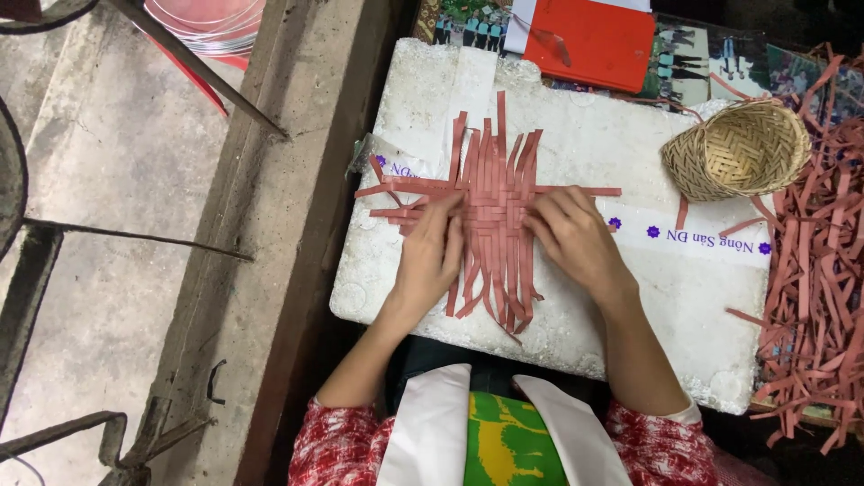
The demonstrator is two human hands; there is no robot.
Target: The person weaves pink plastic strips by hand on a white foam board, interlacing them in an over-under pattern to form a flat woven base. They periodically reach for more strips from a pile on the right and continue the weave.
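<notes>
The fingers (447,209) of the left hand (430,256) lie flat and close together on the left edge of a woven mat (495,193) of reddish strips, their tips pressing down where the crosswise strips meet the lengthwise ones. The fingers (551,211) of the right hand (576,241) are slightly spread and curled, their tips resting on the right edge of the same weave; neither hand grips anything, both simply press on the strips. Between the two sets of fingertips runs the tight middle of the mat, with loose strip ends fanning away above the fingers and trailing down below them toward the person.

Under the hands and the mat sits a white foam box lid (630,306) serving as the tabletop, with a strip of printed tape (693,236) just beyond the right fingers. Farther out to the right and a little above stands a small woven basket (738,148) of pale straw, tipped on its side with the mouth facing the hands. Past it, well apart from the right fingers, lies a heap of loose reddish strips (814,270). Above the mat, at the far edge of the foam, rests a red folder (589,40). Out to the left of the left fingers runs a concrete ledge (288,225) and bare floor (108,180).
</notes>
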